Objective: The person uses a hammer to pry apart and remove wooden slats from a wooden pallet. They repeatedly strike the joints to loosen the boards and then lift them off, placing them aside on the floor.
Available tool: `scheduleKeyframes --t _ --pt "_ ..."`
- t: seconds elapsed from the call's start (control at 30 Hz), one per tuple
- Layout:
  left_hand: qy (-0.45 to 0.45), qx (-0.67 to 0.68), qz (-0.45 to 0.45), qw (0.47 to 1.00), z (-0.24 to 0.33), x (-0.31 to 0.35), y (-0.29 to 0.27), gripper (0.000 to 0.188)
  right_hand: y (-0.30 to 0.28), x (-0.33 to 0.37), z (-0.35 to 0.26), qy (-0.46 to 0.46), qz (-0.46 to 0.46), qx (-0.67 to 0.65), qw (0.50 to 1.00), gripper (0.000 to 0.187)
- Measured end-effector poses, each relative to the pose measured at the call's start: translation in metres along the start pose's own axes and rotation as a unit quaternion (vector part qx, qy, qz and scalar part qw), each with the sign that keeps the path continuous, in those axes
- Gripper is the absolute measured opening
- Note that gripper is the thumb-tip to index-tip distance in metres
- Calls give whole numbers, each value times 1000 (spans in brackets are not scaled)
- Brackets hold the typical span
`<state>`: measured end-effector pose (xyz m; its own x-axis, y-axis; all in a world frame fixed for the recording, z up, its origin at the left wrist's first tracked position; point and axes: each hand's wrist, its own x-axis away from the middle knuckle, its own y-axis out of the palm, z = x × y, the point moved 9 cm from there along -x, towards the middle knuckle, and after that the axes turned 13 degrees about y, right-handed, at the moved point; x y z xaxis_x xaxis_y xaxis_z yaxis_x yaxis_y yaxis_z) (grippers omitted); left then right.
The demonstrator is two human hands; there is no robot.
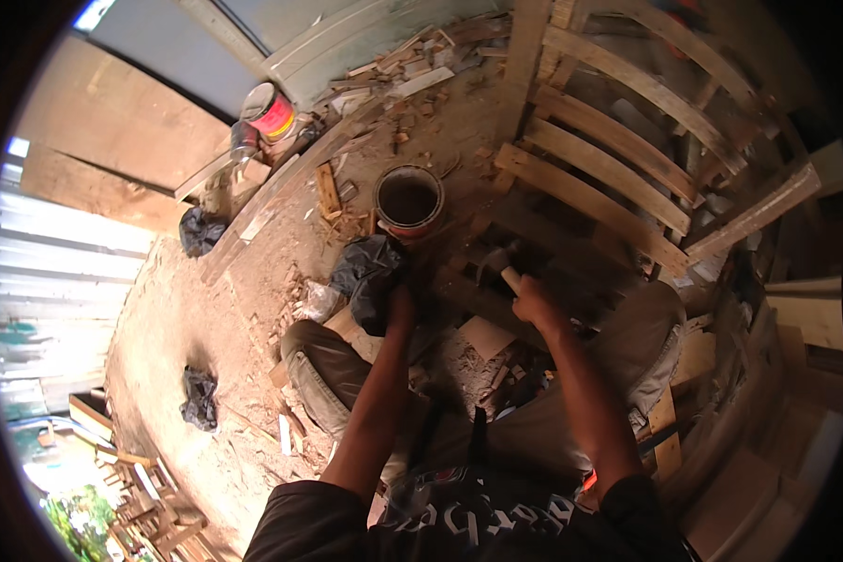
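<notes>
My right hand (537, 304) is closed around the wooden handle of a hammer (509, 274). The hammer's head points away from me, above dark wooden boards (487, 298) lying in shadow. My left hand (403, 298) reaches to the right side of a crumpled black plastic bag (363, 272). Shadow hides its fingers, so I cannot tell whether it grips anything. Just beyond the bag stands a round bucket (437, 208) with dark contents that I cannot make out.
A slatted wooden pallet frame (609, 145) leans at the right. Wood scraps (421, 80) lie along the far wall, beside a red-labelled can (272, 114). Another black plastic piece (199, 398) lies on the dirt floor at left. My bent legs flank the work spot.
</notes>
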<state>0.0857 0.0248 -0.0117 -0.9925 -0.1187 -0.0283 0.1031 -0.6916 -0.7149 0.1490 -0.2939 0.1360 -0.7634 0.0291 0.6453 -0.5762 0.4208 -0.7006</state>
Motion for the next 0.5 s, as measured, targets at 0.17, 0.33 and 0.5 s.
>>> scheduleKeyframes --t 0.17,0.33,0.5 --pt "33 8 -26 999 150 -38 -66 23 -17 -2 28 32 31 6 999 44" --pt "-35 208 35 977 185 -39 -108 29 -20 3 15 -10 33 28 999 37" --pt "-151 505 71 847 207 -32 -75 42 -38 13 14 0 52 -4 999 28"
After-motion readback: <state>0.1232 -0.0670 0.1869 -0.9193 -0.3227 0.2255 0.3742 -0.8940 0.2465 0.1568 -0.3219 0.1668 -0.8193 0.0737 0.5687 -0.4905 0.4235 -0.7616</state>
